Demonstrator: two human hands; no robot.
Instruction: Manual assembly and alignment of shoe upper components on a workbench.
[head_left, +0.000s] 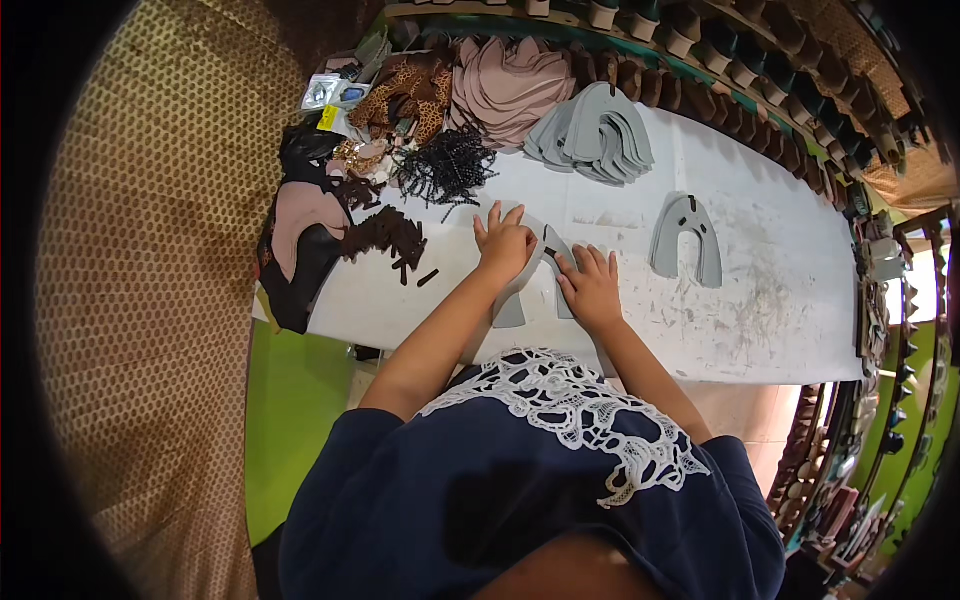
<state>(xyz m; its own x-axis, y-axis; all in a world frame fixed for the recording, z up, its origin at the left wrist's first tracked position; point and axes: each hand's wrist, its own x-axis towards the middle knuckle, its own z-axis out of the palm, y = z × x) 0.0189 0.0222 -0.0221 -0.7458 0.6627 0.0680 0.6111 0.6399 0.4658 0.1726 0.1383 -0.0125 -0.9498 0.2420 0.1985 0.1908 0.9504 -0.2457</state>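
A white, scuffed table [760, 300] fills the middle of the frame, with woven matting on the left and racks of shoe lasts curving along the top and right edges. At frame centre lies a grey U-shaped shoe piece [532, 275], its arch toward the top of the frame and its two legs running down toward the person. A second grey U-shaped piece [685, 240] lies apart to the right, and a stack of grey pieces [595, 135] sits above. The left hand [503, 245] presses flat on the arch, fingers spread; the right hand [592, 285] rests fingers-down on the right leg.
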